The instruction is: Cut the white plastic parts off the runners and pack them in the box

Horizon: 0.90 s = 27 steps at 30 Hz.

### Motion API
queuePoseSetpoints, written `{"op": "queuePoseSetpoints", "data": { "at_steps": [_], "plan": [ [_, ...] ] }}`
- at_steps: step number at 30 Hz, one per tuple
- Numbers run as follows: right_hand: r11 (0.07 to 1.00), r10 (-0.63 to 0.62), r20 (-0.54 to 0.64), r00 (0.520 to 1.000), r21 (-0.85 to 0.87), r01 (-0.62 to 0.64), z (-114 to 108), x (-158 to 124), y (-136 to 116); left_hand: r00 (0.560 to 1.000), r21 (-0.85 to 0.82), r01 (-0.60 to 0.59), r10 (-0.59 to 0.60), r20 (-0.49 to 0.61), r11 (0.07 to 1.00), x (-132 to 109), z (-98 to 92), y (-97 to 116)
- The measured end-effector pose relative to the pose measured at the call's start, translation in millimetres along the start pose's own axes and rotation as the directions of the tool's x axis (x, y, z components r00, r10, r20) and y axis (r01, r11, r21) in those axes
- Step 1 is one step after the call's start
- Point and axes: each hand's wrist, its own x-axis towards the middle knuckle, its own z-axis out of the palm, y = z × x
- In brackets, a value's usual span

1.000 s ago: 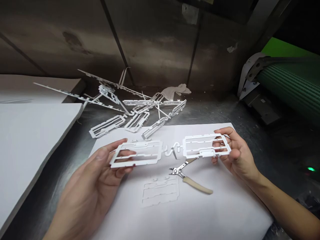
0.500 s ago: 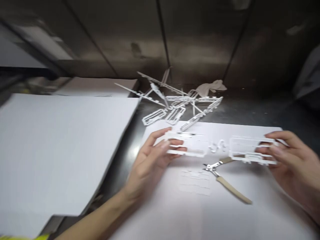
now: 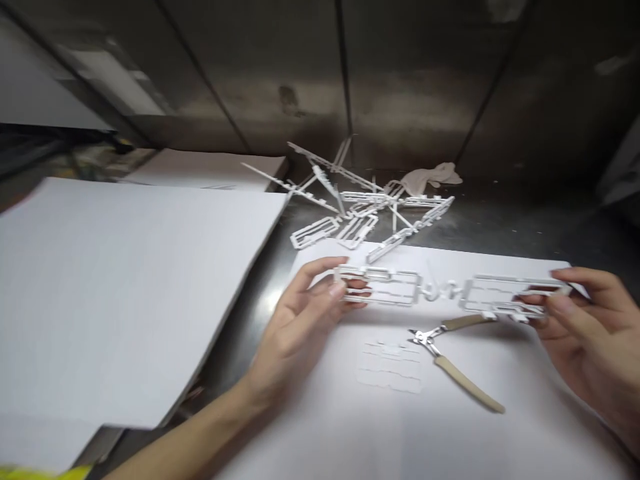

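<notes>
A white plastic frame piece point(image 3: 385, 287) of two rectangular sections, linked by a thin curled middle, is held level above the white paper point(image 3: 450, 440). My left hand point(image 3: 305, 320) pinches its left end between thumb and fingers. At the opposite end my right hand point(image 3: 595, 327) grips the right section, fingertips partly hidden behind it. Below lie nippers point(image 3: 465, 383) with beige handles, jaws pointing left and handles spread. Left of them on the paper are thin white plastic parts point(image 3: 390, 367), laid out in rows.
A pile of white plastic frames point(image 3: 355, 213) lies behind the paper on the dark metal bench point(image 3: 510, 230). A crumpled white cloth or glove point(image 3: 433, 177) sits beyond it. Large white sheets point(image 3: 125, 280) are stacked at left; a metal wall point(image 3: 400, 80) stands behind.
The held frame piece has tilted slightly, and its right section has shifted a little to the right with my right hand. The whole view has moved slightly.
</notes>
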Motion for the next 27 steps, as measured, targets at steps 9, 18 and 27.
{"op": "queuePoseSetpoints", "data": {
  "at_steps": [9,18,27],
  "plan": [
    [0.955,0.197,0.171,0.965,0.189,-0.228,14.4,1.8,-29.0,0.939,0.148,0.153,-0.097,-0.329,0.977,3.9,8.8,0.9],
    [0.897,0.222,0.239,0.945,0.330,-0.294,16.0,3.3,-34.3,0.928,0.181,0.206,-0.134,-0.347,0.962,5.9,8.4,0.7],
    [0.847,0.297,0.252,0.921,0.377,-0.376,12.5,11.3,-24.5,0.976,0.345,0.154,-0.088,-0.199,0.926,-0.7,0.2,-1.3]
  ]
}}
